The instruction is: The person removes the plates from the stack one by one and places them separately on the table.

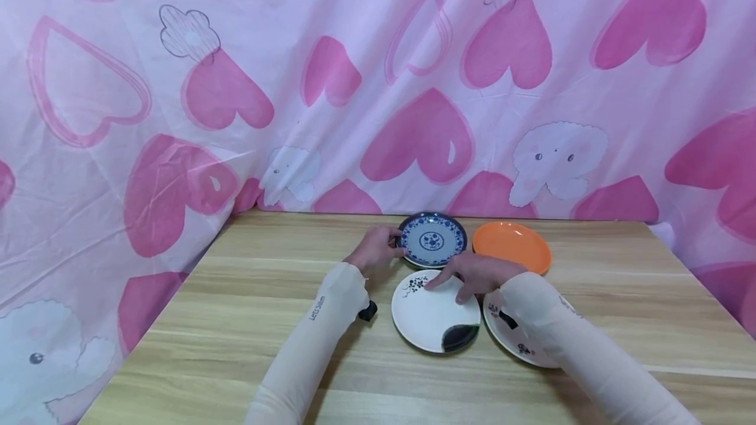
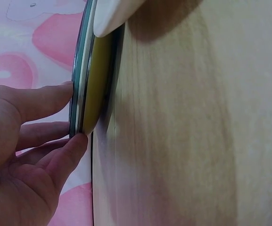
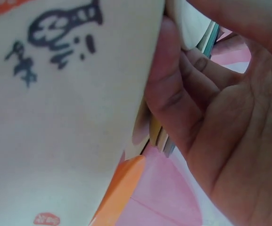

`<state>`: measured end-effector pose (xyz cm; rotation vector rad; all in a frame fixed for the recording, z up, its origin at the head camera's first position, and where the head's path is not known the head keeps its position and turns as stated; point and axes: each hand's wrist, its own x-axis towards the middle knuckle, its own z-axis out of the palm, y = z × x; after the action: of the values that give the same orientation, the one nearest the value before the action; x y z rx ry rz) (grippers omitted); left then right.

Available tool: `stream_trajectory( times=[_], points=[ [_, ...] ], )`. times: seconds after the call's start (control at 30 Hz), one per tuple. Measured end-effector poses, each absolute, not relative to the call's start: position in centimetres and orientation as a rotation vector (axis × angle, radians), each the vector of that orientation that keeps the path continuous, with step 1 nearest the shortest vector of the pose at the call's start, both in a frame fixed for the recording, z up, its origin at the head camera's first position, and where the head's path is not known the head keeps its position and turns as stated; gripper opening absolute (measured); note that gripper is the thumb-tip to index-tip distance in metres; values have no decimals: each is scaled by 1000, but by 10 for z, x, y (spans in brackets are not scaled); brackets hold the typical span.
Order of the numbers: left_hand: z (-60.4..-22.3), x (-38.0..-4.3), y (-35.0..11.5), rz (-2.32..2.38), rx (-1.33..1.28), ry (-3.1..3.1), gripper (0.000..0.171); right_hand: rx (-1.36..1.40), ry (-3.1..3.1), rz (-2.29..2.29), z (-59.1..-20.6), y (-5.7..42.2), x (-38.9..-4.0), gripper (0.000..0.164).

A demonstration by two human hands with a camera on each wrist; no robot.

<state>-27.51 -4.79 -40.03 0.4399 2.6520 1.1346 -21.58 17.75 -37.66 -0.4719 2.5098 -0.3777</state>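
My left hand [image 1: 378, 245] holds the left edge of a small plate stack; thumb and fingertips [image 2: 79, 141] meet its layered rims. On top is a blue-and-white patterned plate [image 1: 432, 241]; a yellow underside [image 2: 100, 75] shows below. My right hand [image 1: 481, 273] reaches over a white plate [image 1: 434, 313] with black flowers and a dark green patch. Its index finger extends toward the flowers, and the thumb points down over the same plate. Beneath the right wrist lies a cream plate [image 1: 516, 343] with black drawings, partly hidden by the sleeve.
An orange plate [image 1: 511, 244] lies at the back right, just beyond the right hand. The wooden table [image 1: 248, 320] reaches back to a pink curtain [image 1: 283, 103] printed with hearts. The white plate's far edge comes close to the blue-and-white stack.
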Motion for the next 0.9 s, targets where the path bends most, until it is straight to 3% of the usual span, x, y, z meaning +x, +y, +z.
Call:
stream_trajectory(
  times=[0.4, 0.9],
  points=[
    [-403, -276, -48, 1122, 458, 2667, 47, -387, 2516, -407, -376, 175, -212, 63],
    [-402, -278, -48, 1092, 500, 2692, 46, -550, 2557, -349, -374, 177, -209, 65]
  ],
)
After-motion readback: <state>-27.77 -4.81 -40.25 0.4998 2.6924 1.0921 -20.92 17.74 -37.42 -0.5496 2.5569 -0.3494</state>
